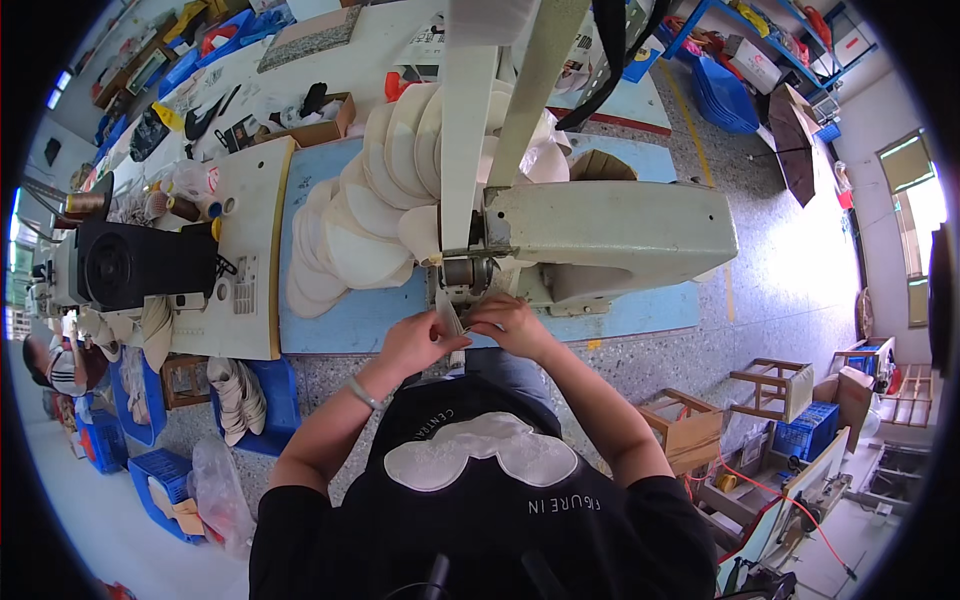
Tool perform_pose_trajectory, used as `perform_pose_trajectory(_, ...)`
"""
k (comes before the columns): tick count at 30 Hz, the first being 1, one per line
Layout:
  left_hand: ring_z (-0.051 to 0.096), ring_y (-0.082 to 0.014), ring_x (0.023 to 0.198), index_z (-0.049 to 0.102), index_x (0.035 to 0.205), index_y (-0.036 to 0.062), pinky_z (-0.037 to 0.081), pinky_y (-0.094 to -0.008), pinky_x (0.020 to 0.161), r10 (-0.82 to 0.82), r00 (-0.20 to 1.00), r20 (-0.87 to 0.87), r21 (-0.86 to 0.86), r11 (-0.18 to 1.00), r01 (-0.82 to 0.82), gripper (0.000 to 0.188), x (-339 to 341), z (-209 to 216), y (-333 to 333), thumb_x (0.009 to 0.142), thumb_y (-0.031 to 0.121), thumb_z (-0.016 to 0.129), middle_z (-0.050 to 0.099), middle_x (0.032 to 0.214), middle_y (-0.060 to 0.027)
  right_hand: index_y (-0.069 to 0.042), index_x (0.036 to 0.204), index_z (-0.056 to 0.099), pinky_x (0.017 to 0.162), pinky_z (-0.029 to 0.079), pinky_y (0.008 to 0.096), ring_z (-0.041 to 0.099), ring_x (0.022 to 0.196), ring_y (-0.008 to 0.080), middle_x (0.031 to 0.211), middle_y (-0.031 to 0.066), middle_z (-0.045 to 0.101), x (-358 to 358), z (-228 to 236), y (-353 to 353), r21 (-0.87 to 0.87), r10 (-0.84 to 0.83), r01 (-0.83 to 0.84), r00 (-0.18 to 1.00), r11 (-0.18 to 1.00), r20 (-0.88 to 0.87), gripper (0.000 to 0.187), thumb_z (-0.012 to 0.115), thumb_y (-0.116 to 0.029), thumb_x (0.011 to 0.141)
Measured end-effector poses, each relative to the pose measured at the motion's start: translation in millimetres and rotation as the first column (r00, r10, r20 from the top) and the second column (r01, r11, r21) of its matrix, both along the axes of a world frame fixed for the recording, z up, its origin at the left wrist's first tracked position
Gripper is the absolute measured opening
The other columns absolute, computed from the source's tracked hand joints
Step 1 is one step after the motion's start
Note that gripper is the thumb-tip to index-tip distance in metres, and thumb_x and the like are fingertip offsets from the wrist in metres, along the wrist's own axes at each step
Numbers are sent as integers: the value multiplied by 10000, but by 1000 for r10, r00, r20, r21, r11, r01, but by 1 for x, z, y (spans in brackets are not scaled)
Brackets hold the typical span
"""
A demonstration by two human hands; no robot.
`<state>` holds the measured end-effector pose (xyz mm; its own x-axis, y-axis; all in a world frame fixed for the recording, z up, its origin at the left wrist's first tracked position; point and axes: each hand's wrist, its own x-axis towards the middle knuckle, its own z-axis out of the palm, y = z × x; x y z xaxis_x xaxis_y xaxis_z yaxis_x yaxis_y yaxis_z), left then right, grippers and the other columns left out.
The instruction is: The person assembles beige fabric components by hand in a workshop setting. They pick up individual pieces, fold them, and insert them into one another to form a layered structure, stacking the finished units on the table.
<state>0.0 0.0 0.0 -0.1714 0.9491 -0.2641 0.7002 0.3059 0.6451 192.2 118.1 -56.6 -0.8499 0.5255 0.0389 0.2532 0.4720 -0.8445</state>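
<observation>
My left hand (421,339) and my right hand (508,326) meet at the front of a pale green-grey industrial machine (610,222). Between them is a small cream-white piece (447,313), its edge pinched in the left fingers. The right fingers are closed by the other side of it, close under the machine's small metal roller (462,271); what they grip is too small to make out. A white strip (468,130) comes down from above to the roller. Behind it, many cream rounded flat pieces (365,245) lie fanned and overlapping on the blue tabletop (650,300).
Left of me is another worktable (255,290) with a black motor housing (110,265). Blue bins (268,400) with cream pieces stand below it. A person (75,365) sits at the far left. Wooden stools (770,390) and a cardboard box (685,435) are at the right.
</observation>
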Motion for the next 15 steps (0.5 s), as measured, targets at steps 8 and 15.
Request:
perform_pose_trajectory(8, 637, -294, 648, 573, 771, 78, 497, -386, 573, -21, 1000, -4, -17, 1000, 21, 433, -8, -43, -7, 769, 491, 703, 637, 702, -81, -167, 889, 697, 833, 396, 369, 630, 861, 195, 877, 21, 667, -6, 11, 9, 52, 31, -41, 984, 998, 177, 134, 617, -268, 852)
perform_pose_trajectory(15, 642, -271, 649, 618, 946, 143, 492, -372, 557, -274, 961, -43, 241, 930, 276, 244, -20, 64, 5, 789, 311, 700, 648, 718, -66, -112, 868, 641, 776, 418, 354, 617, 752, 210, 831, 36, 646, 0, 116, -4, 410, 205, -184, 979, 893, -9, 103, 665, -200, 821)
